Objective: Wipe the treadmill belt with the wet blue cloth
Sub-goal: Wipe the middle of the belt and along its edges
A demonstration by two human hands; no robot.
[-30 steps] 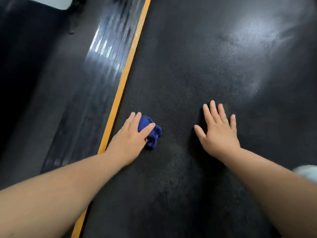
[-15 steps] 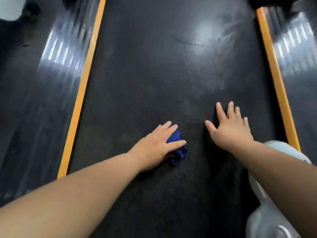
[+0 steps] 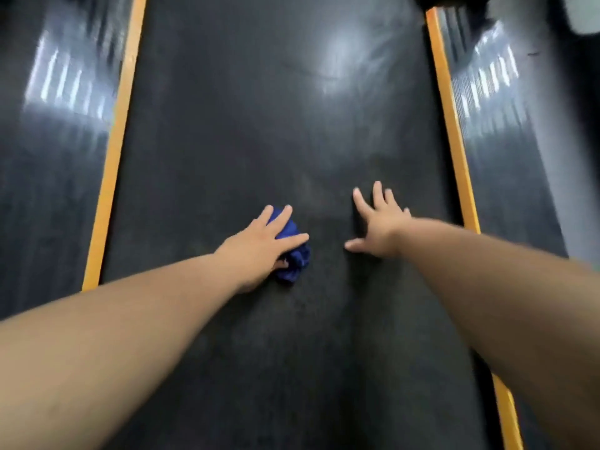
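Observation:
The dark textured treadmill belt (image 3: 276, 125) fills the middle of the head view. A crumpled blue cloth (image 3: 293, 253) lies on it near the centre, pressed down under my left hand (image 3: 259, 248), whose fingers spread over the cloth and grip it. To the right, my right hand (image 3: 376, 224) rests flat on the belt with fingers apart and nothing in it. About a hand's width of belt separates the two hands. Most of the cloth is hidden under my left palm.
An orange strip runs along each side of the belt, left strip (image 3: 112, 157) and right strip (image 3: 449, 134). Beyond them lie ribbed dark side rails with light reflections, left rail (image 3: 55, 125) and right rail (image 3: 500, 125). A bright glare (image 3: 341, 56) marks the far belt.
My left hand has slid the blue cloth from beside the left orange strip rightward to the belt's centre. The view has swung right, bringing the right strip and rail into sight.

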